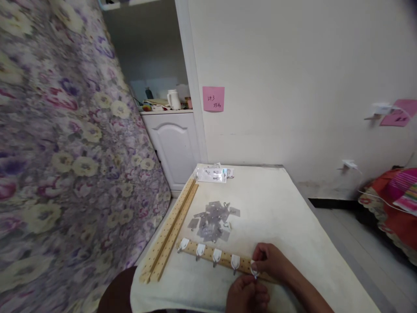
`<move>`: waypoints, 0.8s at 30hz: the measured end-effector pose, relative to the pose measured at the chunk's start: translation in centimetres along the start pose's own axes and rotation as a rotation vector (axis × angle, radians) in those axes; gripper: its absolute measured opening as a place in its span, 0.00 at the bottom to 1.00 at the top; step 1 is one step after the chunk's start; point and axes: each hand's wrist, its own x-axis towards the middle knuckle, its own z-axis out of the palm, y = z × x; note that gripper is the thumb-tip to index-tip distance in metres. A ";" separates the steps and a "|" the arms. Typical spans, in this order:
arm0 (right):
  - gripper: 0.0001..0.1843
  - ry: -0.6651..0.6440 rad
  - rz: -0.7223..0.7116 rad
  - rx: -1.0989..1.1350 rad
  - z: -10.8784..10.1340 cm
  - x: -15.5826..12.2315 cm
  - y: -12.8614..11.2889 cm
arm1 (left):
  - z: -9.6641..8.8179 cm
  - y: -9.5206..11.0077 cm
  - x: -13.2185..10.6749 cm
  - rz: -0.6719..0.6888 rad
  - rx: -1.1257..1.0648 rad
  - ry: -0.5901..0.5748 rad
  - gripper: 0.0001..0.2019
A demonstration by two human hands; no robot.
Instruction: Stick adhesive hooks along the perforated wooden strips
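A light wooden strip with rows of holes (pixel 224 259) lies crosswise near the table's front, with several white hooks (pixel 216 255) spaced along it, their metal ends hanging toward me. At its right part, the fingers of my right hand (pixel 270 262) are closed on the last white adhesive hook (pixel 254 268), thumb on its front and forefinger at the strip's far edge. Just below, my left hand (pixel 246 294) has its fingers curled together at that hook's metal end. Beyond the strip is a loose pile of clear squares with hooks (pixel 213 219).
Two more perforated wooden strips (pixel 176 226) lie along the left edge of the cloth-covered table (pixel 260 204). Clear packaging (pixel 211 174) sits at the far left corner. A floral curtain (pixel 74 152) hangs on the left; a dark round stool (pixel 119 291) stands below it.
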 end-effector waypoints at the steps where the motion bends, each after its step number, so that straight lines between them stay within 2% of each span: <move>1: 0.08 -0.008 0.001 0.001 0.0 0.1 0.0 | 0.0 0.1 -0.1 -0.001 0.008 0.001 0.15; 8: 0.09 -0.020 -0.023 0.018 0.0 0.1 0.3 | -0.3 0.3 -0.7 0.007 0.047 -0.068 0.17; 13: 0.09 0.000 -0.075 0.074 -0.5 -0.6 -0.3 | -0.2 0.6 -1.6 0.008 0.068 -0.065 0.18; 18: 0.11 0.160 -0.082 0.117 -2.4 -0.6 -0.3 | -0.6 0.8 -1.9 0.012 0.119 -0.086 0.16; 24: 0.14 0.333 -0.040 0.186 -5.2 -0.6 0.3 | -1.2 0.4 -1.3 0.036 0.167 -0.085 0.16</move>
